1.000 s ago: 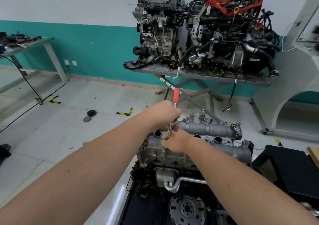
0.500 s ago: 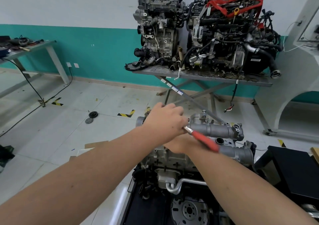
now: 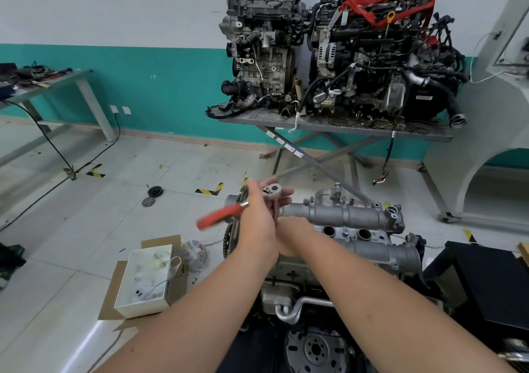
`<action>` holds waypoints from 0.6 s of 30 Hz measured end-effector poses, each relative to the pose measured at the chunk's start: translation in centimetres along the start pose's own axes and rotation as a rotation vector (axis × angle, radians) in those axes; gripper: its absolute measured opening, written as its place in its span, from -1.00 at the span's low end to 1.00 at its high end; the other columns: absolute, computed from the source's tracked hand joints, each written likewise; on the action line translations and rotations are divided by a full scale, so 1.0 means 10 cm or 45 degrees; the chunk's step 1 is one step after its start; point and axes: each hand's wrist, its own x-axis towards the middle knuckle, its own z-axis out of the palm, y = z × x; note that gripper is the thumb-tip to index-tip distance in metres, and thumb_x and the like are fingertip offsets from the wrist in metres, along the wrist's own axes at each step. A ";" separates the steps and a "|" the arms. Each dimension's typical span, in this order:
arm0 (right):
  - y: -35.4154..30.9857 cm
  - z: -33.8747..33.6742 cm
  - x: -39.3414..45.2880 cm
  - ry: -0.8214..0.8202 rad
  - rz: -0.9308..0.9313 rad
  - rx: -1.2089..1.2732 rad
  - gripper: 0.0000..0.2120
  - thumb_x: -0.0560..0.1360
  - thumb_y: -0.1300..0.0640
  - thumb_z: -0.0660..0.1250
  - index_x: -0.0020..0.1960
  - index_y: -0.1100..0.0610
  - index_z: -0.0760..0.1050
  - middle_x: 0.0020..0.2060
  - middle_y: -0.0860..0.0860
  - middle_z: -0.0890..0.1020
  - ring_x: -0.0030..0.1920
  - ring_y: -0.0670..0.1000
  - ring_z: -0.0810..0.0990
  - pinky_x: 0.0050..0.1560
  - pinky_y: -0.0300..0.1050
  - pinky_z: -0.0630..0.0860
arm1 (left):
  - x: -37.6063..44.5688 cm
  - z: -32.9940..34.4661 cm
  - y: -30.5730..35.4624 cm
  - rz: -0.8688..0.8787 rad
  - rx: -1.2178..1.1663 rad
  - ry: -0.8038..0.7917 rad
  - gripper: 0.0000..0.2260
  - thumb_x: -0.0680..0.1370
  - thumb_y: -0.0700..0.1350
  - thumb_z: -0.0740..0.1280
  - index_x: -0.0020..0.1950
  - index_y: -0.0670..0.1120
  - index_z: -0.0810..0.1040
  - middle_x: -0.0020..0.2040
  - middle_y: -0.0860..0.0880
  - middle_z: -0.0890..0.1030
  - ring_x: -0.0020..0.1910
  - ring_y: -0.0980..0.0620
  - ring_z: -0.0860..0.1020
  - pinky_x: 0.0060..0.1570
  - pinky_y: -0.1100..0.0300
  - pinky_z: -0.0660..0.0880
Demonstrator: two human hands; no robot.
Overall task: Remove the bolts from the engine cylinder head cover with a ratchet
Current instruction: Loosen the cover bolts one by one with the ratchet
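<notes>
The grey cylinder head cover (image 3: pixel 343 215) tops the engine in front of me, with small bolts along its edges. A ratchet stands on its left end: the head (image 3: pixel 272 190) is up, a metal extension bar (image 3: pixel 275 210) runs down, and the blurred red handle (image 3: pixel 219 216) points left. My left hand (image 3: pixel 259 221) holds the ratchet just below the head, its fingers reaching past the head. My right hand (image 3: pixel 294 229) curls round the foot of the bar, partly hidden behind the left hand. The socket and the bolt under it are hidden.
A white box (image 3: pixel 146 278) on cardboard sits on the floor to the left. Two engines (image 3: pixel 329 57) stand on a metal table behind. A black stand (image 3: pixel 486 281) is at the right. Round parts (image 3: pixel 154 192) lie on the tiles, and a cluttered bench (image 3: pixel 57 80) stands far left.
The red handle has swung round from pointing up, to the right, and now to the left. My right hand has stayed at the foot of the bar.
</notes>
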 end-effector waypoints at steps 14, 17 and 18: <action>0.05 0.03 0.04 -0.053 0.203 0.258 -0.67 0.50 -0.04 0.28 0.17 0.13 0.54 0.06 0.10 0.60 0.13 0.20 0.56 0.04 0.01 0.48 | 0.27 0.11 0.70 -0.282 1.335 -0.562 -0.77 0.62 -0.06 0.22 0.06 -0.22 0.53 -0.31 -0.11 0.70 -0.32 0.04 0.66 -0.22 0.13 0.59; 0.02 0.03 0.01 -0.044 0.100 0.075 -0.76 0.54 -0.02 0.18 -0.15 0.11 0.50 -0.23 0.01 0.55 -0.03 0.16 0.57 -0.11 -0.04 0.45 | 0.30 0.23 0.79 0.021 1.904 -0.672 -0.83 0.59 -0.11 0.27 -0.12 -0.14 0.58 -0.41 0.02 0.66 -0.55 0.21 0.50 -0.54 0.34 0.34; 0.00 0.02 0.00 -0.041 0.078 0.023 -0.74 0.55 0.01 0.16 -0.15 0.14 0.52 -0.20 0.04 0.57 -0.03 0.16 0.58 -0.09 -0.03 0.47 | 0.28 0.26 0.80 0.138 2.049 -0.717 -0.87 0.58 -0.13 0.28 -0.12 -0.11 0.58 -0.37 0.02 0.65 -0.51 0.20 0.52 -0.55 0.34 0.32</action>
